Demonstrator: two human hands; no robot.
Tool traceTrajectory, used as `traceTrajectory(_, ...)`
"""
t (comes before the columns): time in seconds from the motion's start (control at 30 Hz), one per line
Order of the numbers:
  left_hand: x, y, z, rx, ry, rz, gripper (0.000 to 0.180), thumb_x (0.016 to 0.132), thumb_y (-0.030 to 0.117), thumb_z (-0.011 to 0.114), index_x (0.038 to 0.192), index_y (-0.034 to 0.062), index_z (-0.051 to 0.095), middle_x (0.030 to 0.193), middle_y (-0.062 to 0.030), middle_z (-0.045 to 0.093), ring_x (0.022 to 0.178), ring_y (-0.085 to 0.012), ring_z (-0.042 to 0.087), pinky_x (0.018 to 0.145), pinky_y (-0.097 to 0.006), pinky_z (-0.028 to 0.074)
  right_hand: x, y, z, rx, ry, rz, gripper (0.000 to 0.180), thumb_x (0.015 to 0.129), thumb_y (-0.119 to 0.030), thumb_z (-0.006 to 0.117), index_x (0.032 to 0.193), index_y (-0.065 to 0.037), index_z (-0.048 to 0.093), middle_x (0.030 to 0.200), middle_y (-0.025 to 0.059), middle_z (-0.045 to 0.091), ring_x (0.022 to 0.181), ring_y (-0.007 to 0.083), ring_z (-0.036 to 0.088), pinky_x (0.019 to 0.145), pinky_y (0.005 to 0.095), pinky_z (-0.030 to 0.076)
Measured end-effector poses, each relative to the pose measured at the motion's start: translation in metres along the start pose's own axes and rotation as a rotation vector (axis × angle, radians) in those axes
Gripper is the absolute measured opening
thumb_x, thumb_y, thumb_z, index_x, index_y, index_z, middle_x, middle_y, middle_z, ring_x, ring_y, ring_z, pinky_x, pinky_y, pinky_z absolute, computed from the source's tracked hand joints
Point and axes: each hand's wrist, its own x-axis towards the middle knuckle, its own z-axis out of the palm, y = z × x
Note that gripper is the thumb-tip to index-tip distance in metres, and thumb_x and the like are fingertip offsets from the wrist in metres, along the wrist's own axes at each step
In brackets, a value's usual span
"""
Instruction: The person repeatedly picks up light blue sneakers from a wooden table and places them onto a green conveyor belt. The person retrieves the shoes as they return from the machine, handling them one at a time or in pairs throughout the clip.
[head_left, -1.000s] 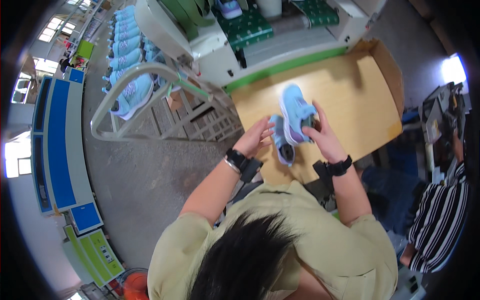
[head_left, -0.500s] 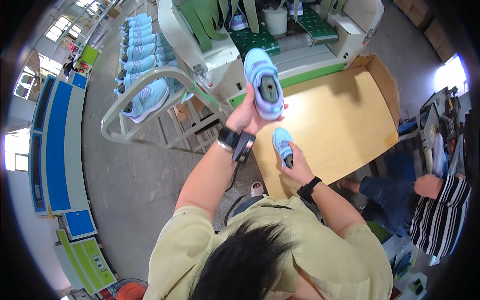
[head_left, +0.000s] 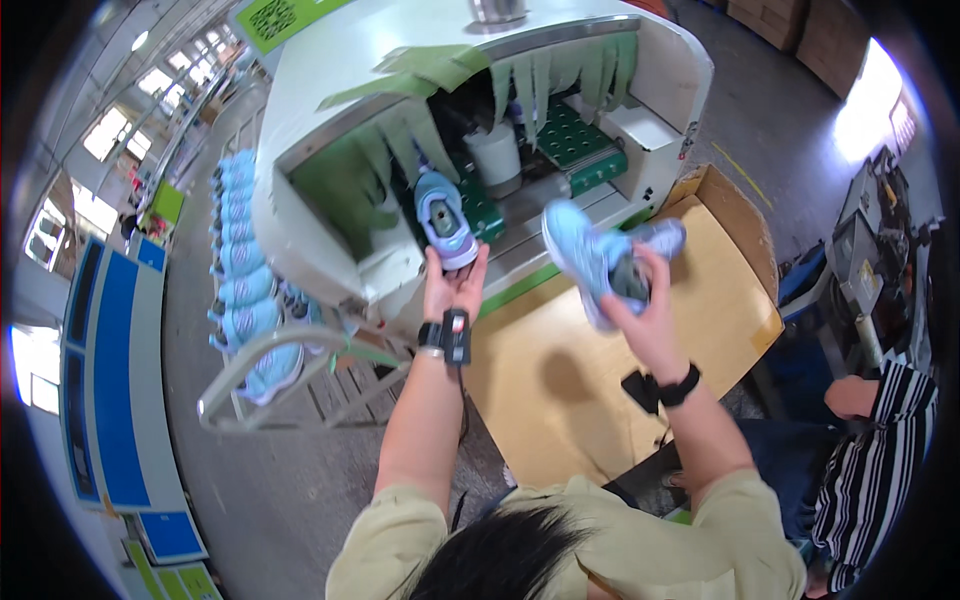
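From where I stand, the left hand [head_left: 456, 292] is palm up and cupped, with its thumb and fingers curled round the heel of a light blue cloth shoe with a lilac heel [head_left: 462, 218]. That shoe is past the table's far edge, at the left mouth of the big white machine [head_left: 350, 60], toe pointing in. I can't tell if its sole touches the green dotted belt [head_left: 485, 215] there.

The right hand [head_left: 652, 320] pinches the open top of a second light blue shoe with a white sole [head_left: 590, 250], held up near the far edge of the tan wooden table [head_left: 715, 290]. A blurry, pale purple-blue shoe [head_left: 662, 238] is just behind it, by the far right corner. I can't tell what holds that one up.

I think the heel hold is good: keep the sole flat, the toe straight, and the fingers low and behind. The soft green hanging strips [head_left: 405, 140] could catch the toe. The round white tub [head_left: 494, 155] sits close on the right, so I'd keep the shoe off it.

Brown cardboard [head_left: 735, 235] stands along the table's right edge. Off to the left, a grey metal rack [head_left: 225, 395] carries rows of blue shoes [head_left: 240, 255].
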Motion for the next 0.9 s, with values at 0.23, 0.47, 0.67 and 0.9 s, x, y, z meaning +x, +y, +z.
traceTrajectory(0.23, -0.046, -0.014, -0.054, 0.921, -0.047, -0.340, 0.061, 0.105, 0.043, 0.052, 0.147, 0.0004, 0.043, 0.147, -0.0192, 0.052, 0.132, -0.0331, 0.054, 0.107, -0.043, 0.048, 0.192, 0.100, 0.053, -0.518, 0.271, -0.233, 0.077, 0.086, -0.015, 0.073, 0.153, -0.017, 0.035, 0.150, 0.0208, 0.043, 0.134, 0.0446, 0.046, 0.112, 0.0513, 0.037)
traceTrajectory(0.47, -0.135, -0.072, -0.174, 2.594, -0.307, -0.463, 0.114, 0.082, 0.062, 0.071, 0.161, 0.0049, 0.011, 0.165, -0.0310, 0.001, 0.151, -0.0549, 0.002, 0.116, -0.070, 0.010, 0.116, 0.159, 0.049, -0.880, 0.228, 0.071, 0.086, 0.086, -0.034, 0.075, 0.157, -0.014, 0.029, 0.156, 0.0239, 0.036, 0.143, 0.0439, 0.036, 0.116, 0.0607, 0.025)
traceTrajectory(0.67, -0.150, -0.086, -0.213, 2.785, -0.303, -0.435, 0.138, 0.069, 0.071, 0.077, 0.162, 0.0098, -0.005, 0.163, -0.0339, -0.014, 0.150, -0.0563, -0.011, 0.115, -0.072, 0.004, 0.014, 0.181, -0.039, -0.927, -0.547, 0.220, 0.036, 0.083, -0.026, 0.074, 0.116, -0.016, 0.064, 0.112, 0.0068, 0.066, 0.105, 0.0317, 0.062, 0.098, 0.0486, 0.045)
traceTrajectory(0.9, -0.142, -0.085, -0.195, 2.822, -0.345, -0.444, 0.132, 0.076, 0.068, 0.073, 0.162, 0.0103, -0.009, 0.164, -0.0321, -0.015, 0.151, -0.0537, -0.011, 0.115, -0.072, 0.005, -0.084, 0.125, -0.047, -0.596, -0.811, -0.137, 0.037, 0.082, -0.007, 0.068, 0.118, -0.014, 0.064, 0.123, 0.0114, 0.062, 0.125, 0.0317, 0.053, 0.112, 0.0440, 0.037)
